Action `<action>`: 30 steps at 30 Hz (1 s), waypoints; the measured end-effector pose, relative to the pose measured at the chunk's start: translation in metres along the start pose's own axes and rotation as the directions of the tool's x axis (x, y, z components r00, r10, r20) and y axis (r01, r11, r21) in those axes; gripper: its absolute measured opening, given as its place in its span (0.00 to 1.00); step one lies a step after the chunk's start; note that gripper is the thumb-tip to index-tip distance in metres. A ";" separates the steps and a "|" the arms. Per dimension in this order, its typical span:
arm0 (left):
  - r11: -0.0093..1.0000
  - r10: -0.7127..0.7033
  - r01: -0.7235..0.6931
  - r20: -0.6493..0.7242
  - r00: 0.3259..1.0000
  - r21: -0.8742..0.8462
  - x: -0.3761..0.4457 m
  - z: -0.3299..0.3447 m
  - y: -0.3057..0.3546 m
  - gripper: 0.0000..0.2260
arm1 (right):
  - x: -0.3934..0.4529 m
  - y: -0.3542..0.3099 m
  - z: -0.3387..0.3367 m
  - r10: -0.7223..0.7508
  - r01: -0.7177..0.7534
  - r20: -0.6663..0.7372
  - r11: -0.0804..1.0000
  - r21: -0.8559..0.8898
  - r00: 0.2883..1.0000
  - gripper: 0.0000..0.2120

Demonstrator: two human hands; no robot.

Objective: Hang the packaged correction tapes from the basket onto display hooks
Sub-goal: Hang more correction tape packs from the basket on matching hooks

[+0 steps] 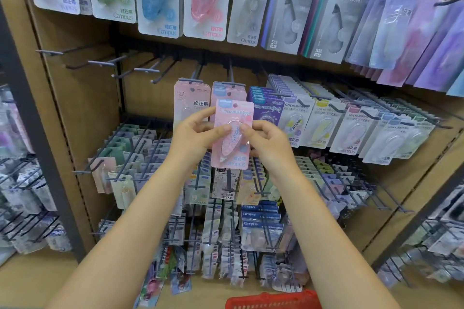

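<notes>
Both hands held one pink pack [233, 133] upright before the matching pink stack [227, 91]. The left hand [194, 137] and right hand [267, 139] each pinched a side edge, probably to align its hang hole with the hook [232, 78]. The basket [273, 300] sat below.

The pink packaged correction tape [233, 133] is a Campus blister card with a pink patterned tape dispenser under clear plastic, held upright and facing the camera, tilted just a bit, right in front of the middle row of display hooks [232, 77]. Those hooks already carry matching pink cards just behind it. The red basket [272, 300] barely peeks in at the bottom edge, contents not visible.
</notes>
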State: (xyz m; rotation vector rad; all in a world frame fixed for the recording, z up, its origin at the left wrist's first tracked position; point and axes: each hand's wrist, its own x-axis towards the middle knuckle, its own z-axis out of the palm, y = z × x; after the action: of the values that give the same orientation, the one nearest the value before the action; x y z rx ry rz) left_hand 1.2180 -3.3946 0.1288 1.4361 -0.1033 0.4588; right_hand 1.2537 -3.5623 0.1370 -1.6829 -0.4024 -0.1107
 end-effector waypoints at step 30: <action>0.072 0.773 -0.260 0.111 0.625 0.963 0.050 -0.031 -0.055 0.21 | 0.039 0.021 0.033 -0.698 0.428 0.023 0.412 -0.805 0.716 0.27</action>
State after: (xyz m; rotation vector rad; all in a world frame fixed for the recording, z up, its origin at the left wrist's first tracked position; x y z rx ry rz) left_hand 1.2769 -3.3559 0.0897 2.4286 0.0251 1.7708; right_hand 1.2918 -3.5247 0.1240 -2.2380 -0.7527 -1.2466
